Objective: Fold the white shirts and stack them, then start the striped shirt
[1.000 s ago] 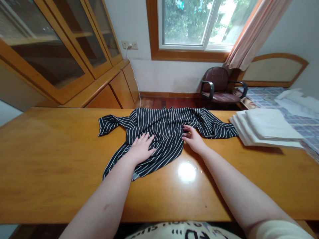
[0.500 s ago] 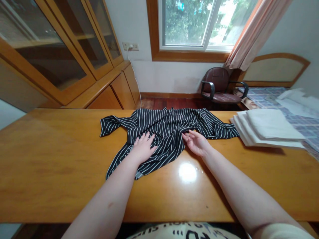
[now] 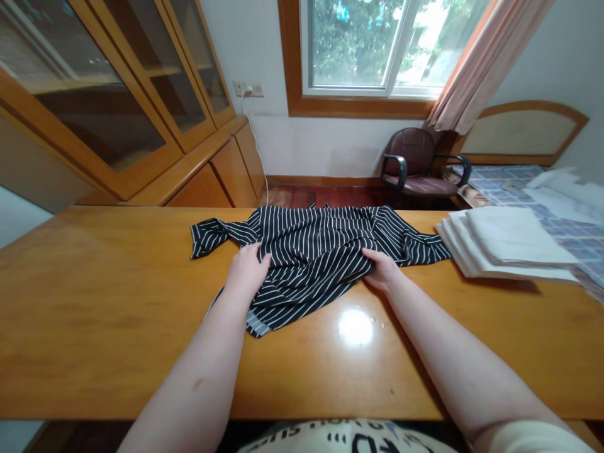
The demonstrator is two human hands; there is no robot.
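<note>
A black shirt with thin white stripes [image 3: 311,251] lies rumpled across the far middle of a glossy wooden table [image 3: 117,327]. My left hand [image 3: 245,272] is closed on the fabric at the shirt's left side, fingers curled into the cloth. My right hand [image 3: 383,270] grips the shirt's right edge, with fingers tucked under the fabric. One sleeve stretches out to the left, another to the right toward a pile of linens.
A stack of folded white cloths [image 3: 507,250] sits at the table's right end. Beyond the table stand a dark red armchair [image 3: 415,165], a wooden glass-door cabinet [image 3: 117,107] on the left, a window with a curtain [image 3: 476,56], and a bed [image 3: 557,195] on the right.
Both hands were lying flat on the shirt with fingers spread; they have now moved apart to its sides and closed on the fabric, bunching it slightly.
</note>
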